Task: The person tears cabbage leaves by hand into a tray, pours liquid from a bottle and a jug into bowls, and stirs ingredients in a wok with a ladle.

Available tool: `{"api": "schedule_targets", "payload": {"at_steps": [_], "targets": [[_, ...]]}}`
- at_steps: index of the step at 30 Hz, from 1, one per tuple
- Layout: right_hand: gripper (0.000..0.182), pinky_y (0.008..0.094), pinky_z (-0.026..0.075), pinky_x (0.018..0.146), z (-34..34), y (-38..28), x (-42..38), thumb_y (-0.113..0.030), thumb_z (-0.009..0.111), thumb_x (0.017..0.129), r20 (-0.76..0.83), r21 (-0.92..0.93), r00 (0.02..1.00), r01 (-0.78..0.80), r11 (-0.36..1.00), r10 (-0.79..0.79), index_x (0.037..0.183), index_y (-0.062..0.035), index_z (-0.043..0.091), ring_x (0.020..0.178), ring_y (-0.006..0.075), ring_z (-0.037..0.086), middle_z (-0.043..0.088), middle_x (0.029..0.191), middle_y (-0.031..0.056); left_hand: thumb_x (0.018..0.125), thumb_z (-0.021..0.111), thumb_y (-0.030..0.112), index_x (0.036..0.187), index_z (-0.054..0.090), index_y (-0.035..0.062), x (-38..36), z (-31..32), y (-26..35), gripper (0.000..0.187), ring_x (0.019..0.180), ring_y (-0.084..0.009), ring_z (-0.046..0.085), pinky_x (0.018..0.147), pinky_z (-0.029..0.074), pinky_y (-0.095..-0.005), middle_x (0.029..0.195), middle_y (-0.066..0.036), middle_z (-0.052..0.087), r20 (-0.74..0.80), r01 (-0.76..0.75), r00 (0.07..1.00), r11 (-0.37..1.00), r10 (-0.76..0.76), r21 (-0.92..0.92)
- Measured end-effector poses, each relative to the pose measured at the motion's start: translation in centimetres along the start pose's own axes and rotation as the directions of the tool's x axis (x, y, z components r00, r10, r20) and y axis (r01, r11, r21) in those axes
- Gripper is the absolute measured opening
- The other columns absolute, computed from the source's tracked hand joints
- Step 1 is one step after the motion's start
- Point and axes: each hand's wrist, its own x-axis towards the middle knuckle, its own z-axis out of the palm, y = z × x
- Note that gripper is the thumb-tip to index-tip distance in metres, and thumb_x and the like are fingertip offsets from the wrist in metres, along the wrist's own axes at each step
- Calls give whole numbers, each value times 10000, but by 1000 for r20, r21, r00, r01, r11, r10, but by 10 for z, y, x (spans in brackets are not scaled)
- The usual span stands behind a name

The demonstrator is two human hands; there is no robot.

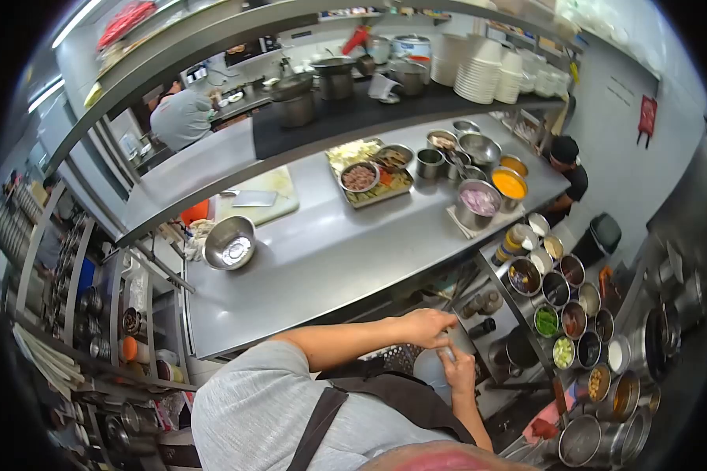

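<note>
A: In the head view, the left hand (426, 326) sits over the top of a pale plastic bottle (432, 367), fingers curled and pinching at its cap. The right hand (458, 369) wraps the bottle's side, fingers pressed together around it.

B: Where is the bottle?

A: Held just below the edge of the steel counter (322, 259), beside the rack of seasoning tins (562, 314). Judging by the grip, a steady lower hand and a firm twist above would serve best.

B: Materials?

A: The bottle looks smooth and translucent. The counter is brushed metal; a round steel bowl (229, 242) shines on it, well apart.
</note>
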Motion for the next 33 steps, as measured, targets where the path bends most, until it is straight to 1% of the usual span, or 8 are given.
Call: {"api": "schedule_targets", "payload": {"at_steps": [3,5,10,15,21,24,29,33], "targets": [[300,408,513,674,34,-16,5,-188,706,801,64,-71,994,98,993,-94,1046,-16,685,792,412,653,646,817,268,831,648,283,1043,572,26,-37,-14,-11,343,889,-398,637,741,508,-492,923,-206,651,90,316,935,921,-343,228],[307,417,512,666,75,-41,14,-202,709,802,56,-46,981,188,981,-186,1038,-7,687,787,416,652,645,815,270,820,659,263,1061,569,49,-88,-23,-45,335,896,-397,632,751,508,-484,943,-199,647,-8,51,999,988,-50,146],[357,417,502,611,136,-97,20,-222,715,801,133,-97,951,293,951,-280,1072,8,673,715,431,642,630,771,285,822,669,302,1093,572,100,-179,-47,-87,352,905,-403,627,771,502,-492,980,-197,643,-146,-102,984,995,102,6],[275,377,436,508,211,-123,25,-195,725,789,191,-175,952,274,946,-241,942,29,680,543,320,628,587,642,249,858,490,633,1034,624,-19,-241,-68,-74,689,848,-414,656,761,519,-494,870,-252,667,-280,627,751,779,-598,18],[251,350,415,505,249,-187,25,-189,713,791,204,58,919,333,941,-337,919,22,669,518,204,556,579,608,198,840,539,543,751,676,-29,-302,-78,-91,595,695,-372,662,654,532,-466,723,-224,652,-615,567,653,824,-442,10],[259,309,428,532,248,-223,18,-187,708,793,262,120,899,330,936,-351,927,31,668,579,123,548,605,630,140,725,675,379,581,575,28,-326,-95,-99,393,508,-327,576,469,475,-415,570,-135,557,-747,245,663,928,51,282],[285,270,427,543,237,-243,16,-179,700,795,250,312,876,329,891,-412,960,50,670,609,84,531,637,666,39,732,680,370,546,521,45,-332,-122,-84,406,492,-328,544,460,447,-420,537,-114,512,-709,46,658,926,255,375],[374,305,512,688,215,-241,11,-173,728,778,305,154,911,240,959,-277,1067,56,660,765,184,687,709,845,185,792,646,417,567,548,33,-310,-118,-90,456,520,-347,554,498,455,-436,562,-123,542,-614,-74,741,942,272,329]]}}
